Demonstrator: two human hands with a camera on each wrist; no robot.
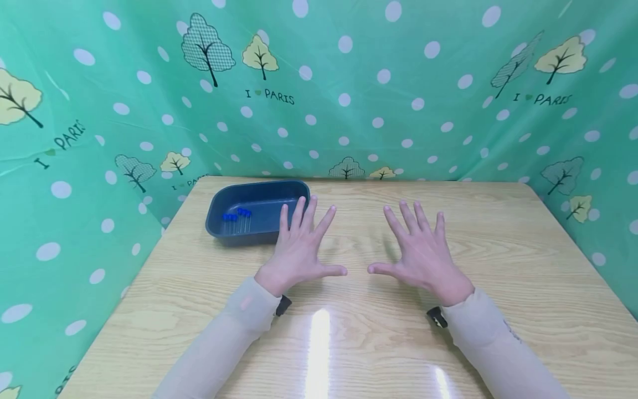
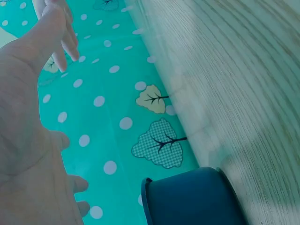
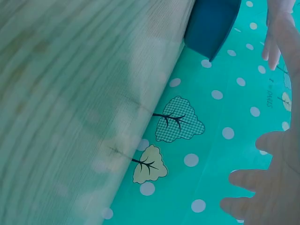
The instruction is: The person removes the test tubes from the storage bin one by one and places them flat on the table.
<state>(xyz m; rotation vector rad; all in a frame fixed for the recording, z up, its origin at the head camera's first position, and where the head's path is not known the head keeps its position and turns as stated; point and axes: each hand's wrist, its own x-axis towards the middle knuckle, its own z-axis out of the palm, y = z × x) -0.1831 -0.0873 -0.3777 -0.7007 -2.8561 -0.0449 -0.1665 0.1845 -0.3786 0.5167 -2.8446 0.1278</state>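
Both hands hover over the wooden table with fingers spread and nothing held. My left hand [image 1: 297, 252] overlaps the near right corner of a dark blue tray [image 1: 269, 239] in the head view. Inside that tray, toward its left side, lie several clear tubes with blue caps [image 1: 241, 214]. Right of centre is my right hand [image 1: 423, 255], palm down, its thumb pointing at the left thumb. The left wrist view shows the left palm [image 2: 28, 140] beside the tray's outer wall [image 2: 194, 199]. In the right wrist view, the right hand [image 3: 276, 187] runs along the right edge.
A green curtain [image 1: 344, 72] with white dots and printed trees stands behind the table and along its sides. Light glares off the wooden table top [image 1: 379, 343] near the front. Dark wrist bands [image 1: 283, 305] show at both sleeves.
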